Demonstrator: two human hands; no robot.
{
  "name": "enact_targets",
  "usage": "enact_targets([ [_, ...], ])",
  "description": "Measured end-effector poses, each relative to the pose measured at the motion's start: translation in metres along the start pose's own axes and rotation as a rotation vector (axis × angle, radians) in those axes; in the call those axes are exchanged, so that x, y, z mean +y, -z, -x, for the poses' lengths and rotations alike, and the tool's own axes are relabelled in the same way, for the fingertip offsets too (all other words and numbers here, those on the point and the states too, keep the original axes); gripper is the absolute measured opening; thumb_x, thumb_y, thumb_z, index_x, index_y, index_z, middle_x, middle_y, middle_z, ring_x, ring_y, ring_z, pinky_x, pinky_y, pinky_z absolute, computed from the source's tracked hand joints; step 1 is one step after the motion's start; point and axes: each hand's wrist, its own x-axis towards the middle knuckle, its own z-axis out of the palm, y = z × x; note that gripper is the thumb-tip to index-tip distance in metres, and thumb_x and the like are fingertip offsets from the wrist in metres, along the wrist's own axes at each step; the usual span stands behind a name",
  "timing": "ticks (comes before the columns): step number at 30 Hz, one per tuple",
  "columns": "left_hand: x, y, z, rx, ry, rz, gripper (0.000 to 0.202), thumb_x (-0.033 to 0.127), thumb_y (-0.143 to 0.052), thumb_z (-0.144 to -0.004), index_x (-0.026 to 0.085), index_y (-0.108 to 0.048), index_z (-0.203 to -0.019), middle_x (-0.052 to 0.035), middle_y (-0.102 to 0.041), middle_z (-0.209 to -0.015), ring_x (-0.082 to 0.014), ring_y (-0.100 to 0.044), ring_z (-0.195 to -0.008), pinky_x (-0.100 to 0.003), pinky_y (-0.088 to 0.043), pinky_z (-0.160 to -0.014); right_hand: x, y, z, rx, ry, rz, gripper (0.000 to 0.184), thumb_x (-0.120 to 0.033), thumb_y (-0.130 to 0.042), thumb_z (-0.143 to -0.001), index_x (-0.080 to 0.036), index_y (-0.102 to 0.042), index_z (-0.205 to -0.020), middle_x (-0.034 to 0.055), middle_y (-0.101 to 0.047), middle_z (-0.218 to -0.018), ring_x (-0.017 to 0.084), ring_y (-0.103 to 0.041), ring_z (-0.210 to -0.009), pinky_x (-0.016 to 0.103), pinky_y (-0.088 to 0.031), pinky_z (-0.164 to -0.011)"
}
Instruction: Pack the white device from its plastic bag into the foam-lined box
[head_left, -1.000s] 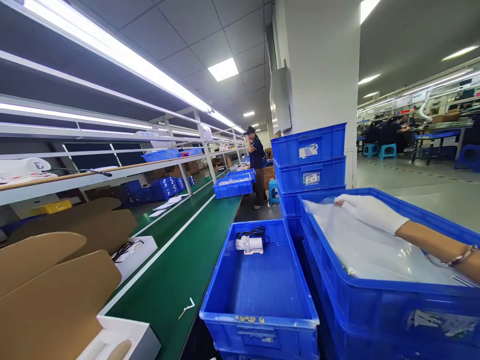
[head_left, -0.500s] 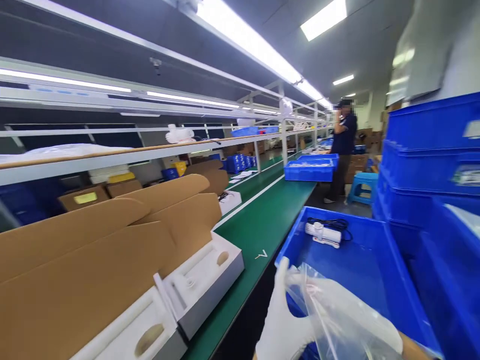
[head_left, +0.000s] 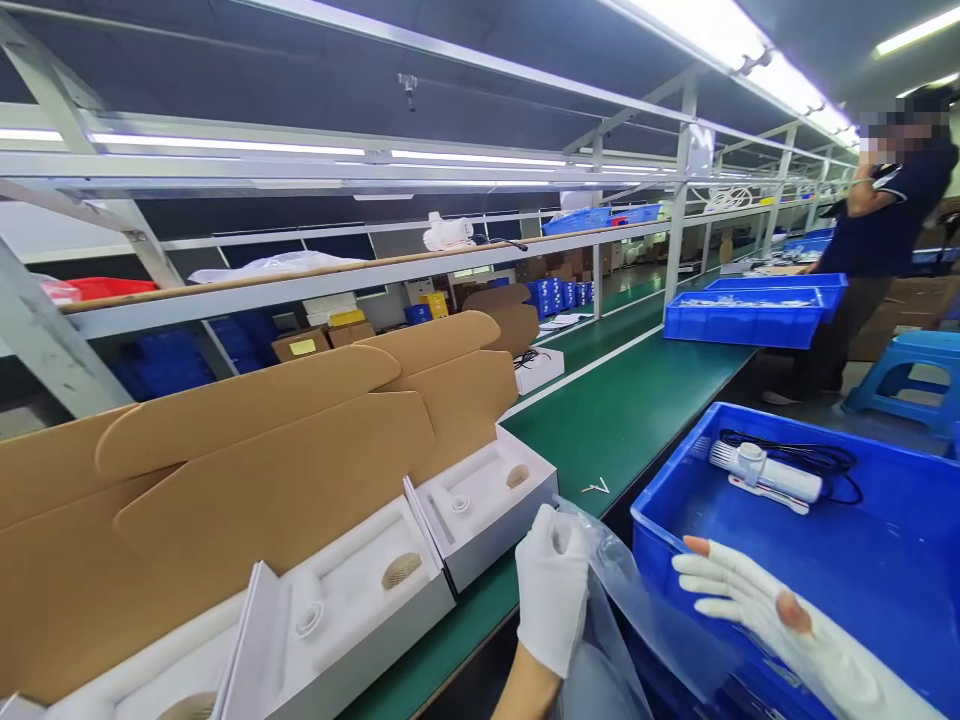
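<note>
My left hand [head_left: 553, 585], in a white glove, is closed around the top of a clear plastic bag [head_left: 637, 590] that hangs down beside the bench edge. My right hand [head_left: 757, 600] wears a white glove with bare tips on the thumb and one finger. Its fingers are spread over the near part of a blue bin [head_left: 892, 570], with nothing in them. Farther back in that bin lies a white cylindrical device [head_left: 772, 475] with a slotted end and a coiled black cable [head_left: 832, 460]. The bag's lower end is out of view.
Open white boxes [head_left: 480, 530] with foam inserts and brown cardboard lids [head_left: 285, 470] line the green bench [head_left: 622, 400] on my left. White scraps [head_left: 598, 487] lie on it. Farther along are blue bins [head_left: 742, 318], a person [head_left: 900, 210] and a blue stool [head_left: 907, 375].
My right hand has let go of the bag and moved right, over the bin. My left hand has closed on the bag. The view has swung left.
</note>
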Motion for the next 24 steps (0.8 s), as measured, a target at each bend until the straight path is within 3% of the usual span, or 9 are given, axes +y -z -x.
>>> enact_targets([
  [3, 0.003, -0.002, -0.007, 0.051, -0.085, -0.109, 0.039, 0.047, -0.051, -0.081, 0.025, -0.024, -0.063, 0.0075, -0.027, -0.058, -0.0122, -0.024, -0.060, -0.030, -0.024, -0.058, 0.021, -0.019, 0.020, -0.071, 0.051, -0.031, 0.105, -0.096, -0.043, -0.079, -0.026, -0.045, -0.158, 0.0202, -0.058, -0.149, 0.042, -0.057, -0.135, 0.054, -0.053, -0.107],
  [6, 0.008, -0.001, -0.016, 0.081, -0.106, -0.163, 0.036, 0.047, -0.050, -0.083, 0.025, -0.027, -0.064, 0.0070, -0.028, -0.060, -0.0132, -0.025, -0.061, -0.031, -0.024, -0.060, 0.047, -0.043, 0.035, -0.053, 0.163, 0.085, 0.113, -0.091, -0.055, -0.079, -0.028, -0.023, -0.167, 0.0190, -0.044, -0.161, 0.042, -0.048, -0.144, 0.057, -0.046, -0.115],
  [10, 0.019, 0.002, -0.028, 0.030, -0.139, -0.183, 0.027, 0.035, -0.048, -0.085, 0.025, -0.030, -0.067, 0.0061, -0.031, -0.065, -0.0137, -0.029, -0.063, -0.031, -0.026, -0.062, 0.071, -0.071, 0.034, 0.174, 0.411, 0.461, 0.115, -0.073, -0.070, -0.084, -0.023, -0.010, -0.170, 0.0206, -0.028, -0.169, 0.048, -0.039, -0.148, 0.064, -0.044, -0.116],
  [13, 0.029, 0.002, -0.031, -0.014, -0.160, -0.251, 0.027, 0.023, -0.046, -0.087, 0.025, -0.028, -0.066, 0.0064, -0.030, -0.065, -0.0131, -0.031, -0.062, -0.030, -0.024, -0.062, 0.070, -0.091, 0.021, 0.363, 0.566, 0.659, 0.095, -0.047, -0.063, -0.095, -0.023, -0.009, -0.170, 0.0221, -0.034, -0.164, 0.048, -0.047, -0.142, 0.069, -0.049, -0.108],
  [15, 0.033, 0.002, -0.031, -0.027, -0.157, -0.310, 0.030, 0.018, -0.047, -0.088, 0.025, -0.028, -0.066, 0.0067, -0.028, -0.064, -0.0131, -0.031, -0.062, -0.031, -0.024, -0.062, 0.063, -0.103, 0.012, 0.413, 0.675, 0.757, 0.090, -0.035, -0.058, -0.097, -0.021, -0.008, -0.170, 0.0233, -0.036, -0.162, 0.046, -0.050, -0.138, 0.068, -0.051, -0.104],
  [19, 0.038, 0.008, -0.031, -0.041, -0.167, -0.377, 0.034, 0.013, -0.050, -0.089, 0.024, -0.028, -0.065, 0.0062, -0.031, -0.066, -0.0136, -0.032, -0.065, -0.031, -0.024, -0.063, 0.047, -0.108, -0.001, 0.504, 0.738, 0.816, 0.083, -0.033, -0.057, -0.100, -0.020, -0.012, -0.169, 0.0234, -0.047, -0.154, 0.042, -0.057, -0.132, 0.064, -0.056, -0.100],
  [21, 0.042, 0.017, -0.032, -0.040, -0.150, -0.416, 0.035, 0.012, -0.051, -0.089, 0.024, -0.028, -0.065, 0.0064, -0.032, -0.065, -0.0133, -0.032, -0.065, -0.030, -0.024, -0.063, 0.039, -0.096, -0.005, 0.533, 0.697, 0.713, 0.069, -0.036, -0.057, -0.102, -0.021, -0.030, -0.164, 0.0208, -0.058, -0.145, 0.038, -0.065, -0.123, 0.061, -0.058, -0.098],
  [23, 0.046, 0.027, -0.034, -0.045, -0.098, -0.457, 0.037, 0.011, -0.053, -0.089, 0.024, -0.028, -0.064, 0.0071, -0.033, -0.062, -0.0127, -0.032, -0.063, -0.030, -0.025, -0.062, 0.032, -0.076, -0.006, 0.435, 0.469, 0.516, 0.049, -0.046, -0.053, -0.103, -0.020, -0.055, -0.145, 0.0177, -0.071, -0.127, 0.035, -0.073, -0.107, 0.057, -0.062, -0.094],
  [24, 0.049, 0.031, -0.035, -0.057, -0.069, -0.472, 0.037, 0.013, -0.054, -0.089, 0.024, -0.029, -0.065, 0.0073, -0.034, -0.061, -0.0126, -0.033, -0.061, -0.030, -0.025, -0.061, 0.029, -0.066, -0.005, 0.357, 0.299, 0.382, 0.048, -0.054, -0.049, -0.103, -0.019, -0.063, -0.134, 0.0170, -0.075, -0.118, 0.034, -0.075, -0.100, 0.055, -0.064, -0.092],
])
